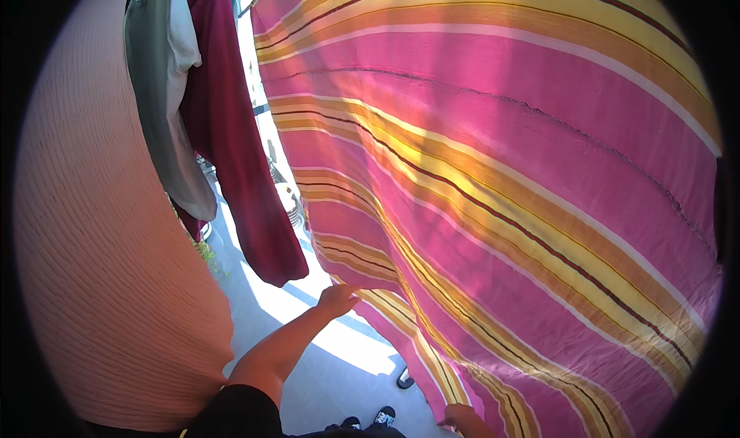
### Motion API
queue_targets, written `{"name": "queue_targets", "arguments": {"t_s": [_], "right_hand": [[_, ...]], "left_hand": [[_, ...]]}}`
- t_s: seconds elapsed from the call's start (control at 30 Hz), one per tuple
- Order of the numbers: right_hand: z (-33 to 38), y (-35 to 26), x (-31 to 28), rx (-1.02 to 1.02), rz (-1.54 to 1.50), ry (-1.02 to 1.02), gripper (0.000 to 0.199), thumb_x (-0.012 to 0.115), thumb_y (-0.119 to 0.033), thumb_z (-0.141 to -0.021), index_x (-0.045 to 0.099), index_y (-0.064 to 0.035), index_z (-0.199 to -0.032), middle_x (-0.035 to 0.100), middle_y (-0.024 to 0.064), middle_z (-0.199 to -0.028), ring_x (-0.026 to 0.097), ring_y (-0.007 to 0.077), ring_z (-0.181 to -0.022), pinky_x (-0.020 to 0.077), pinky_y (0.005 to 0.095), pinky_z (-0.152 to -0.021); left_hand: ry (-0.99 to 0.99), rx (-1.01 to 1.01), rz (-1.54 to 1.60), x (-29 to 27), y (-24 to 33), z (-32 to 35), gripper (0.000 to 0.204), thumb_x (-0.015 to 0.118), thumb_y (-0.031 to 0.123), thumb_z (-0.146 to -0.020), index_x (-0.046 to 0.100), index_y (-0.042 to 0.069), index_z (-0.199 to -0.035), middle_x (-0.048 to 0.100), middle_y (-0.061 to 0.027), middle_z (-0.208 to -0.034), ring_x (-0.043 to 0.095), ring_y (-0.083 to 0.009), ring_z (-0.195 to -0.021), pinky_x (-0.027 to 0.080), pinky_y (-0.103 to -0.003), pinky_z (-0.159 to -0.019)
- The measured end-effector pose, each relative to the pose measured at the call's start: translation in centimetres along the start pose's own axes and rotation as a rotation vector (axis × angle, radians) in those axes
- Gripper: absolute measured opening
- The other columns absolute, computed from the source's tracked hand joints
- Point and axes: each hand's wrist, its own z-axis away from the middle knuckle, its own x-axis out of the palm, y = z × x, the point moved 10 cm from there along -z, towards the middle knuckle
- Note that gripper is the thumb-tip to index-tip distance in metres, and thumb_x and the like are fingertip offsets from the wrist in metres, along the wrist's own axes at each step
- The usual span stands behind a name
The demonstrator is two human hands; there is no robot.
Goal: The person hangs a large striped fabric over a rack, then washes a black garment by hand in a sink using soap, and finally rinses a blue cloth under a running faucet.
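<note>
Maroon cloth (239, 153): one, long, hanging, rounded lower end; landmark for this list.
Grey-green cloth (154, 75): one, hanging just left of the maroon cloth.
White cloth (182, 29): one, against the maroon cloth's upper left edge.
Peach cloth (108, 222): one, large, finely ribbed, far left of the maroon cloth.
Plant (206, 254): green, small in view, left of the maroon cloth's lower end.
Floor (324, 384): grey, beneath the maroon cloth, with bright sunlit patches.
</note>
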Motion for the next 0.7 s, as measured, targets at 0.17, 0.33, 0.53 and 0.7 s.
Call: {"name": "queue_targets", "arguments": {"t_s": [0.17, 0.33, 0.53, 0.7], "right_hand": [[27.3, -14.8, -35.1, -0.794, -0.071, 1.675, 0.047, 0.068, -0.021, -0.08, 0.056, -0.0111, -0.123, 0.049, 0.0162, -0.133, 0.045, 0.0343, -0.124, 0.0385, 0.0482, -0.1], [24.8, -6.9, -39.3, -0.073, 0.087, 1.618, 0.068, 0.072, -0.025, -0.077, 0.043, -0.0221, -0.139, 0.032, 0.007, -0.15, 0.031, 0.0301, -0.137, 0.0304, 0.0545, -0.104], [17.7, 1.1, -30.3, 0.21, -0.036, 1.395, 0.067, 0.075, -0.021, -0.071, 0.049, -0.0135, -0.133, 0.026, 0.0145, -0.152, 0.022, 0.0391, -0.14, 0.0172, 0.0581, -0.11], [19.5, -9.6, -35.5, -0.482, 0.032, 1.83, 0.036, 0.061, -0.014, -0.082, 0.058, -0.0073, -0.118, 0.041, 0.0265, -0.137, 0.034, 0.049, -0.13, 0.031, 0.0582, -0.104]], "left_hand": [[1.15, 0.865, 0.298, -24.4, 21.9, 3.6, 0.07, 0.052, 0.041, -0.093, 0.026, 0.005, -0.146, 0.016, -0.027, -0.151, 0.018, -0.0421, -0.14, 0.016, -0.053, -0.111], [0.882, 0.638, -0.314, -19.4, 21.4, -5.1, 0.068, 0.055, 0.047, -0.089, 0.029, 0.024, -0.147, 0.016, -0.0125, -0.155, 0.012, -0.0349, -0.143, 0.016, -0.061, -0.109], [-0.421, -0.238, -0.269, -8.3, -2.4, -8.9, 0.066, 0.071, 0.029, -0.076, 0.047, 0.014, -0.136, 0.057, -0.0151, -0.126, 0.059, -0.0301, -0.111, 0.049, -0.042, -0.09], [1.272, 0.173, 0.36, -29.3, 0.2, -8.9, 0.042, 0.068, 0.026, -0.082, 0.056, 0.004, -0.115, 0.062, -0.0165, -0.1, 0.058, -0.0343, -0.096, 0.045, -0.042, -0.086]]}}
